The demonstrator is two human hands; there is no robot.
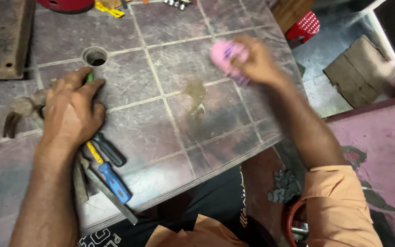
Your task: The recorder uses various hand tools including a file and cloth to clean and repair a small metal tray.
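We judge the step as wiping the grey tiled counter (pixel 170 68): our right hand (pixel 257 61), upper centre of frame, grips a blurred pink cloth (pixel 225 55), while our left hand (pixel 72 110) rests spread over tools at left, beside a blue-handled screwdriver (pixel 114 182).

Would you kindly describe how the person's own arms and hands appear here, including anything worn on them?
Both forearms are bare from elbow to fingers. The right arm shows a short orange sleeve ending above the elbow. No gloves, rings, watch or bracelets are visible on the left hand or the right hand, though the right one is blurred.
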